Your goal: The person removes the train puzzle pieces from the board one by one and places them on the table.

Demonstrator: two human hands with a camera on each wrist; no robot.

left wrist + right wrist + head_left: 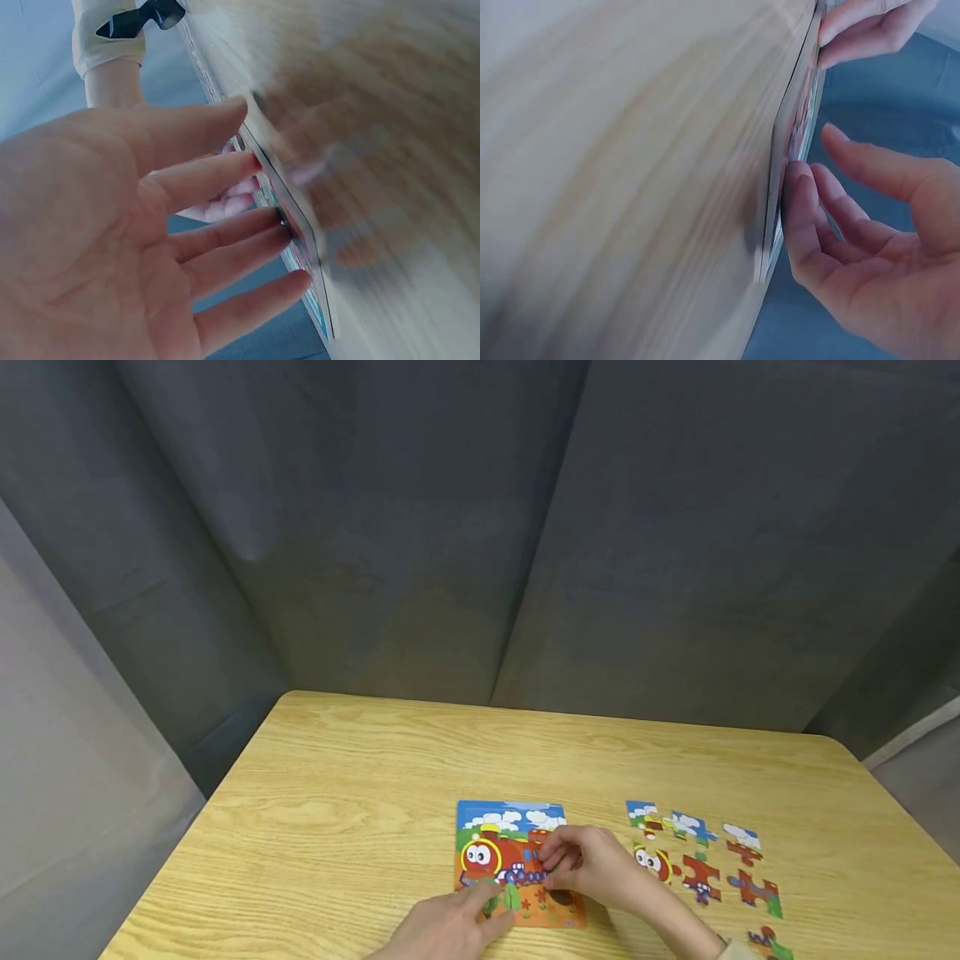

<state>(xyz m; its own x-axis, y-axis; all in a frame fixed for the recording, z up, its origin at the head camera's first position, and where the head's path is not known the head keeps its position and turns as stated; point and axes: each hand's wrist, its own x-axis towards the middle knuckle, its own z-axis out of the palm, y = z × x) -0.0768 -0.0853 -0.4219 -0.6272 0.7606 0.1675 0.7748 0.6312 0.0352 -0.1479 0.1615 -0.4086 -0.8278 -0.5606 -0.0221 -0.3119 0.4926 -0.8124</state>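
A square puzzle board (pixel 510 810) with a picture of a red train under a blue sky lies flat on the table. My left hand (pixel 450 922) rests at its near left corner, and in the left wrist view the straight fingers (pixel 240 259) touch the board's edge. Over the board's right side is my right hand (pixel 588 864). The right wrist view shows its bent fingertips (pixel 800 180) against the board, the thumb held apart and nothing gripped between them. Part of the train picture is hidden under the right hand.
Several loose puzzle pieces lie to the right of the board, among them one with the train's eyes (pixel 652 862), a sky piece (pixel 692 827) and a green-edged piece (pixel 756 892). The wooden table (pixel 345 793) ends at dark curtains (pixel 390 568) behind.
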